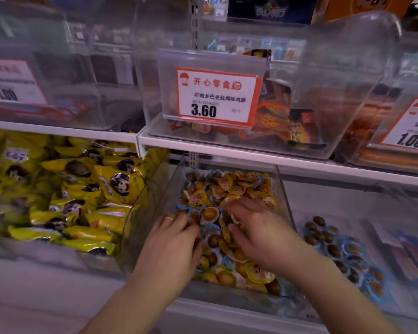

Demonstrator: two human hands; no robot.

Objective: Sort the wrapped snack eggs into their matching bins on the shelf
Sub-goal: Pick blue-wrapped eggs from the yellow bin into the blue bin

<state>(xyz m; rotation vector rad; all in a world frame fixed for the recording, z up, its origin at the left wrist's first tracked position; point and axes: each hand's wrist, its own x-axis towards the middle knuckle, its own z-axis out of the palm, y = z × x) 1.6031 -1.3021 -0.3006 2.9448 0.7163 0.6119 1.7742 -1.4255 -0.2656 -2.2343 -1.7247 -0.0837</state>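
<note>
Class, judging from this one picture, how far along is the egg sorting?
Done: blue-wrapped eggs already lie in the right bin. In hand: the left hand and right hand are both in the middle bin. Left: that bin still mixes yellow-wrapped eggs with blue ones.

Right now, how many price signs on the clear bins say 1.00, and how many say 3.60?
White paper price signs reading 1.00: 2
White paper price sign reading 3.60: 1
Total: 3
</note>
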